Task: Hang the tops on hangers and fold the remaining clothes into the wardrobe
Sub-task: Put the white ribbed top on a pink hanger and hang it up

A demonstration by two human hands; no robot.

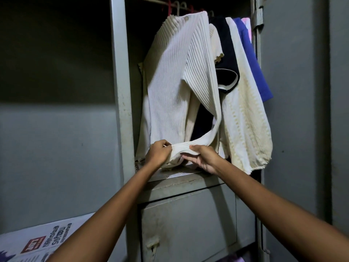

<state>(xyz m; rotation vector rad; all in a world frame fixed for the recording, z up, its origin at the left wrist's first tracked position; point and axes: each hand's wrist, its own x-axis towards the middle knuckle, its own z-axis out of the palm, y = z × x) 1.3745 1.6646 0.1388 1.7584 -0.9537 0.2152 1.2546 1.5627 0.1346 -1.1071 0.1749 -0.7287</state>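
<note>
My left hand (157, 153) and right hand (203, 157) both pinch the cuff of a white ribbed top (175, 76), apparently hung on the wardrobe (120, 91) rail, just above its shelf (181, 175).

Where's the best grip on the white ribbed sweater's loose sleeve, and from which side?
At the cuff end, from below and in front. The sleeve of the white ribbed sweater swings free down to the shelf edge, so the cuff is its lowest, most open part. The left hand and right hand already pinch it there, one on each side.
</note>
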